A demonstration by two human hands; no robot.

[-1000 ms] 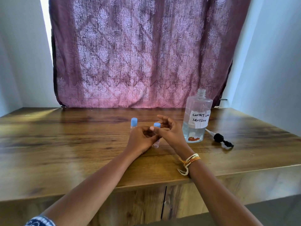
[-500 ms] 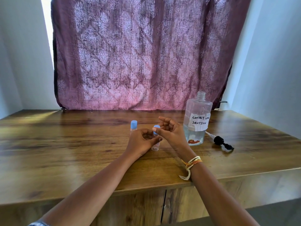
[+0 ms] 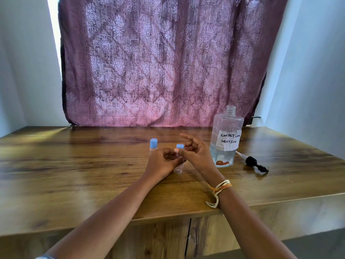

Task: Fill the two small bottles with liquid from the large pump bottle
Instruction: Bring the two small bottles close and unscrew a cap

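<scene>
Steadying near small bottle [image 3: 178, 165] in left hand [image 3: 162, 163] grip, just left of large pump bottle [image 3: 225, 141] on counter [image 3: 74, 174]; right hand [image 3: 197, 156] fingertips pinching its blue cap [image 3: 180, 146]. Likely uncapping; next needing twisting off.

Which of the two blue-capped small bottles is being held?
The right-hand small clear blue-capped bottle, gripped between both hands; the other small bottle stands untouched behind the left hand.

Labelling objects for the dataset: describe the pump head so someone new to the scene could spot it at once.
Start at the large clear bottle with the handwritten label, standing open-necked on the right of the wooden table. Just to its right, lying flat on the wood, is the pump head. It is the only black item there, with a white tube pointing back toward the bottle.
</scene>
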